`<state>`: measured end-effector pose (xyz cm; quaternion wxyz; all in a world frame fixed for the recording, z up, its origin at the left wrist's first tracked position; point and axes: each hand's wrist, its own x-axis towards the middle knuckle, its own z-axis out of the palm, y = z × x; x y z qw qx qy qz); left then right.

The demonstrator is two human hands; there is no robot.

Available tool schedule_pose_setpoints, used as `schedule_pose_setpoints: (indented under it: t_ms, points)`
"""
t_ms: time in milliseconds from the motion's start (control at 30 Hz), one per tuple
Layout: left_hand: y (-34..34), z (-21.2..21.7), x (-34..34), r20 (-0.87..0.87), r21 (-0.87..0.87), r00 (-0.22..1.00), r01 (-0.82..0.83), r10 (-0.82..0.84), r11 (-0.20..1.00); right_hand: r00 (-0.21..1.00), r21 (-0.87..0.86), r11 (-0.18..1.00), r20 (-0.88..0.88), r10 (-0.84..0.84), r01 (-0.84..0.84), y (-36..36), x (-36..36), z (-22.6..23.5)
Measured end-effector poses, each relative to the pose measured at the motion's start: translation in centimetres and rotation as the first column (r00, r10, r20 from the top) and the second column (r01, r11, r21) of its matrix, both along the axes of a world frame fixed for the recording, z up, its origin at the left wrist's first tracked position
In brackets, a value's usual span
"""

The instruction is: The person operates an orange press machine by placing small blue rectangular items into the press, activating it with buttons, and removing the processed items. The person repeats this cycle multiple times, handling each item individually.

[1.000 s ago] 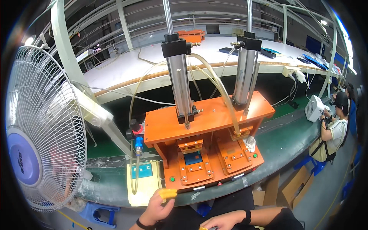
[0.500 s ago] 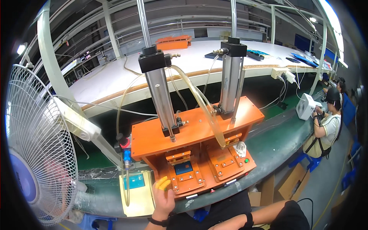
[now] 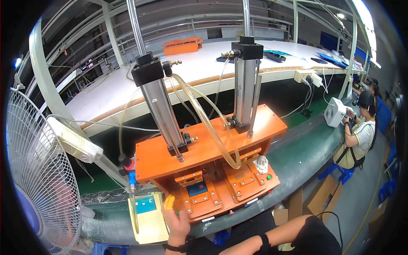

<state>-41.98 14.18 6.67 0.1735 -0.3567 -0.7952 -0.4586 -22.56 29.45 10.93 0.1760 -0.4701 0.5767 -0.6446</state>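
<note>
My left hand (image 3: 176,223), with yellow finger covers (image 3: 169,202) on its fingertips, is held up at the front left corner of an orange two-station press (image 3: 212,140). Its thumb stands apart from the fingers, and nothing shows in its grasp. A small green button (image 3: 177,212) is visible between thumb and fingers; contact with it I cannot tell. A dark blue flat piece (image 3: 196,188) lies in the left station. My right forearm (image 3: 284,233), with a black wristband (image 3: 264,242), crosses low over my lap; the hand itself is out of the picture.
Yellow sheets (image 3: 148,231) with a teal card (image 3: 145,205) lie left of the press. A caged fan (image 3: 46,178) stands far left. Two air cylinders (image 3: 159,108) with hoses rise above the press. At right, another person (image 3: 359,136) sits by a white box fan (image 3: 334,112).
The whole view has shifted slightly, so the press appears farther left. My left hand has drawn a little away from the press's left edge, with the green button now showing beside its thumb.
</note>
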Motion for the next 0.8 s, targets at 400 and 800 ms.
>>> schedule_pose_setpoints:
  t_ms: [400,800]
  points:
    - [0.0,0.1,0.2,0.027,0.007,0.999,-0.020,0.020,1.000,0.960,-0.043,0.984,-0.214,-0.178,0.173,-1.2,0.4,2.5]
    - [-0.1,-0.9,0.1,0.129,0.082,0.992,-0.017,0.006,0.996,0.986,0.023,0.996,-0.146,-0.082,0.086,-0.9,0.4,1.5]
